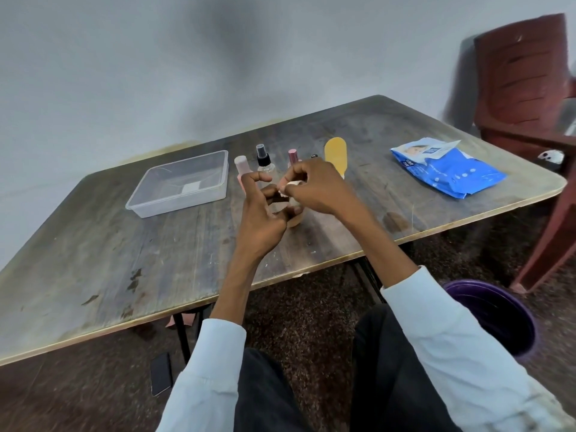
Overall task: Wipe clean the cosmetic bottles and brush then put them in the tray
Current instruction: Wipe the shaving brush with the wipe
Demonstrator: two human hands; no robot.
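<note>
Your left hand (265,213) and right hand (314,185) meet at the centre of the frame over the bench (124,260), the left gripping a small bottle (294,218) with a tan base, the right pinching a white wipe (288,187) against its top. Just behind them stand a pink bottle (241,165), a clear spray bottle (265,163), a dark pink-capped bottle (293,155) and a yellow brush (335,152). The clear tray (180,182) sits left of those, and a blue wipes pack (448,169) lies at the right.

Worn, stained wooden worktop (156,260). On it: empty clear tray (179,183) at left; pink bottle (241,166), spray bottle (265,162), pink-capped bottle (293,155) and yellow brush (336,154) in a row; blue wipes pack (448,166) at right.
</note>
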